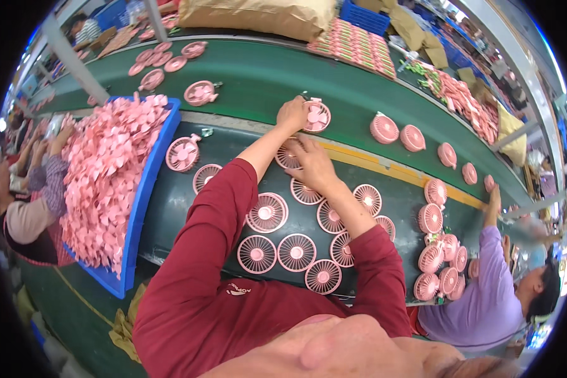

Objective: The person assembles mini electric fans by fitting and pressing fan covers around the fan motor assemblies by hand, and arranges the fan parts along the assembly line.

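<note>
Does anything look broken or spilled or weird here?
Nothing stands out as broken or spilled. The pink fan blades are heaped high in the blue tray, and the round pink grilles lie loosely spread out, but neither looks wrong. Tiny cracks would be too small to see.

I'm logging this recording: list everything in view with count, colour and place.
Grilles: about a dozen, pink, on bench
Open fan housings: about ten, pink, mostly belt left
Closed fan heads: about five along belt, more clustered bench right, pink
Fan blades: uncountable, pink, heaped in tray
Tray: one, blue, left
Bench: one, dark green, front
Belt: one, green, beyond bench
Small parts: many, pink and green, back right
Package: one, brown, top
Co-workers: several, mixed clothing, both sides
Left hand: one, maroon-sleeved, at a housing
Right hand: one, maroon-sleeved, over a grille
</note>
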### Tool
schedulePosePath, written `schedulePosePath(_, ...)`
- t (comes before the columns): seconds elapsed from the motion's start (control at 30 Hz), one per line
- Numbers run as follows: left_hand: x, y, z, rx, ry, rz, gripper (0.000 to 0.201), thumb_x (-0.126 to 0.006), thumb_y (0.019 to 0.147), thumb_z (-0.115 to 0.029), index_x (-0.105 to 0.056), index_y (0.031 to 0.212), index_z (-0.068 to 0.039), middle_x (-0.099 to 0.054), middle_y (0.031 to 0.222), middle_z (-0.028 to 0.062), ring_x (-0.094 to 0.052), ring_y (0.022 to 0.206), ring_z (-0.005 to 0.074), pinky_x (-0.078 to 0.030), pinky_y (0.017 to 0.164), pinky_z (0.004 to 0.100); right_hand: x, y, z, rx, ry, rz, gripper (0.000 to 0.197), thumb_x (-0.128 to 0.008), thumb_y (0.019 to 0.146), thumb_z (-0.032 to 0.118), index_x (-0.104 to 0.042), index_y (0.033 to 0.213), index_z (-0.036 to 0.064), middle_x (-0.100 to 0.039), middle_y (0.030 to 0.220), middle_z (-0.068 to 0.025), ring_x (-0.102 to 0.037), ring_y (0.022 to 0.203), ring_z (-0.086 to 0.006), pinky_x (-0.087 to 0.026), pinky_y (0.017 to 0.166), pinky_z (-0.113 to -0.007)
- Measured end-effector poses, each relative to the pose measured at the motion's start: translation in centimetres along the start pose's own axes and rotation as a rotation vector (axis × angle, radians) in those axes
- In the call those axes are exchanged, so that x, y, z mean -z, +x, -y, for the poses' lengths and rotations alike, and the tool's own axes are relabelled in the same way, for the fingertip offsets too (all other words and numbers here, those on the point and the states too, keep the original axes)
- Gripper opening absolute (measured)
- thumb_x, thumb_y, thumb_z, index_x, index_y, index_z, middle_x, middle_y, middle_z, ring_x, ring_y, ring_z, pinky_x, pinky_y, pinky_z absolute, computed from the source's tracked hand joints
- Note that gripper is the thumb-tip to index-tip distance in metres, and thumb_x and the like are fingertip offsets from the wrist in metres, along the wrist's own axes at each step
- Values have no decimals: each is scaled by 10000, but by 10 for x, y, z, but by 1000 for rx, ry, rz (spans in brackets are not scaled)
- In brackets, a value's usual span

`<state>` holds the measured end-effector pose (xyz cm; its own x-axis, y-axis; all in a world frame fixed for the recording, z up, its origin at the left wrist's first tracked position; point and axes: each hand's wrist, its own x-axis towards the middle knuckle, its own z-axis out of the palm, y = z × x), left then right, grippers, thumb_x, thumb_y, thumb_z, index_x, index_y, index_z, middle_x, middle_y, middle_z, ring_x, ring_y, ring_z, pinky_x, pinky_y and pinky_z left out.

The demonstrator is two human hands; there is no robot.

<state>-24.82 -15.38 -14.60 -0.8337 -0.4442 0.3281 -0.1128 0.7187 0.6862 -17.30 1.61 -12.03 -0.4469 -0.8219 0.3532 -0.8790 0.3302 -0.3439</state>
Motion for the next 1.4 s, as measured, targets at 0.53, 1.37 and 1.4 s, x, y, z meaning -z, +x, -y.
schedulePosePath(0.53,96,-110,-15,358,-1656,159,401,-441,1037,-352,-549,1213,-9,-636,1133,95,-639,1018,180,-533,882,333,27,22,39,17,112,-381,865,-866,627,236,-465,1373,61,-497,1311,-174,-471,1183,-379,-395,1007,-455)
schedulePosePath(1.37,98,-153,-49,-86,-870,-360,287,-435,1033,-215,-452,1251,-30,-567,1108,100,-583,970,165,-469,857,294,-9,25,69,-176,999,-291,545,-338,1035,424,-329,1394,15,-470,1304,-158,-494,1183,-245,-381,1025,-354)
schedulePosePath(1.4,97,-153,-52,-222,-680,-488,289,-446,1021,-198,-455,1250,-21,-565,1115,124,-586,982,188,-466,870,313,-12,24,64,-184,1103,-283,529,-328,1037,418,-337,1387,22,-474,1295,-149,-498,1176,-239,-382,1022,-349)
